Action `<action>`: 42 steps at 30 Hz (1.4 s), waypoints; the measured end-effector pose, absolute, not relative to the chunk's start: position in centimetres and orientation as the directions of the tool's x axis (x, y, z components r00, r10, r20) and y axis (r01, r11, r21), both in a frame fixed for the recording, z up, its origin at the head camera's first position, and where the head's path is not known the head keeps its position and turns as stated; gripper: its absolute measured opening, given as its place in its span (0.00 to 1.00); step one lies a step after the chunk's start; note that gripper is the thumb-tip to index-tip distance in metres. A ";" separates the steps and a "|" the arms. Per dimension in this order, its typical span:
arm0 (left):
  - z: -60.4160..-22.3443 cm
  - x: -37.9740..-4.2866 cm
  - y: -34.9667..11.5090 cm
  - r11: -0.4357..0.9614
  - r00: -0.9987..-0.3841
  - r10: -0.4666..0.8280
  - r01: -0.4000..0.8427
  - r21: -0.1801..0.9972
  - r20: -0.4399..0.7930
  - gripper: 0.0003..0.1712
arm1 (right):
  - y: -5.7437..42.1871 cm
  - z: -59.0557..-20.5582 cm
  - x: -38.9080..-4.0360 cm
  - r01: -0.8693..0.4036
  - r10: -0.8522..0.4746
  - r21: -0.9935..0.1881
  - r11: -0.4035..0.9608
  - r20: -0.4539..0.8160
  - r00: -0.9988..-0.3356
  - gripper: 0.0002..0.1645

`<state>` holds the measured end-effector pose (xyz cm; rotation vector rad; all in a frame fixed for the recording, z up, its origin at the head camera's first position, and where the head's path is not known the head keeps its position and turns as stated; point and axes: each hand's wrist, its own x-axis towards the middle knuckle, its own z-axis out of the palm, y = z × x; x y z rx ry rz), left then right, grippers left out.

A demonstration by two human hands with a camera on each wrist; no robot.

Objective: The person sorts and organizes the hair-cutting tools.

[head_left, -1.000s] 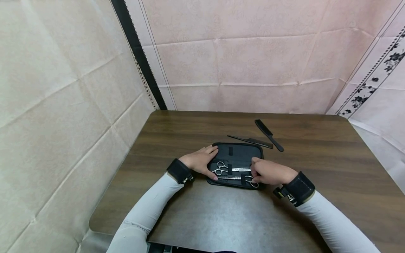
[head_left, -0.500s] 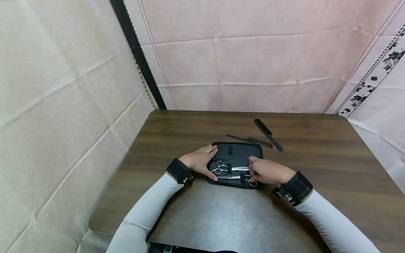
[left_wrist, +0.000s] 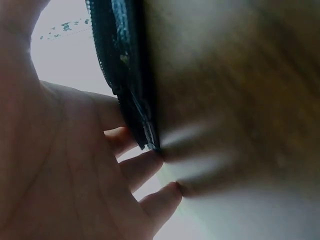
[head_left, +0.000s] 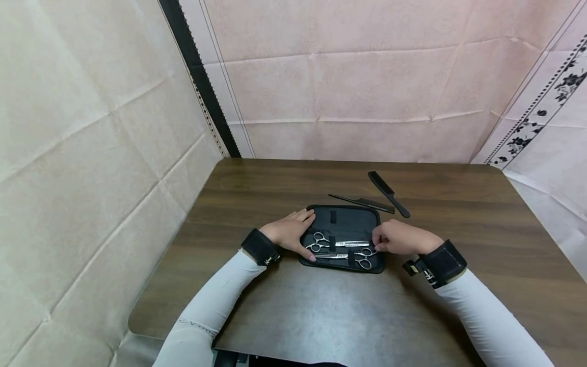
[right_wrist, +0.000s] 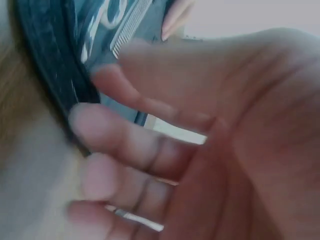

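Note:
A black zip case [head_left: 355, 216] lies unfolded on the table. Inside it, thinning shears [head_left: 350, 244] and a pair of haircutting scissors [head_left: 337, 257] lie under black elastic loops. My left hand [head_left: 291, 233] rests on the case's left end, fingers spread, thumb along the near side; in the left wrist view its fingers touch the zippered edge [left_wrist: 107, 50]. My right hand [head_left: 405, 237] hovers at the right end, beside the scissors' finger rings [head_left: 365, 264]. In the right wrist view its fingers [right_wrist: 97, 122] are loosely bent, with nothing visible between them.
Behind the case, two black combs lie on the wooden table [head_left: 275, 188]: one thin-tailed comb [head_left: 367, 204] and one handled comb [head_left: 387, 193]. Pale cloth [head_left: 367, 92] hangs behind the table and at both sides.
My right hand was bent over the scissors' finger rings; it has drawn back to the right and away, leaving the rings in sight. My left hand stays where it was.

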<state>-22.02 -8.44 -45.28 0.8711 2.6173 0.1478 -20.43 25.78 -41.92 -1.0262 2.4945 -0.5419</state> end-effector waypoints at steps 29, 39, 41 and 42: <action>-45.3 -22.1 -8.4 0.806 -0.738 0.591 0.555 0.206 -0.326 0.75 | 26.4 -41.9 -20.8 -0.510 -0.714 -0.535 0.673 -0.292 -0.636 0.08; -45.3 -22.2 -8.5 0.799 -0.734 0.600 0.562 0.212 -0.317 0.75 | 26.4 -41.9 -20.9 -0.512 -0.715 -0.533 0.673 -0.294 -0.634 0.08; -45.4 -22.1 -8.5 0.800 -0.735 0.599 0.562 0.211 -0.317 0.75 | 26.3 -41.9 -21.0 -0.516 -0.718 -0.533 0.671 -0.291 -0.633 0.09; -45.4 -22.1 -8.5 0.801 -0.736 0.598 0.560 0.210 -0.318 0.75 | 26.3 -41.9 -21.0 -0.525 -0.724 -0.532 0.664 -0.283 -0.629 0.09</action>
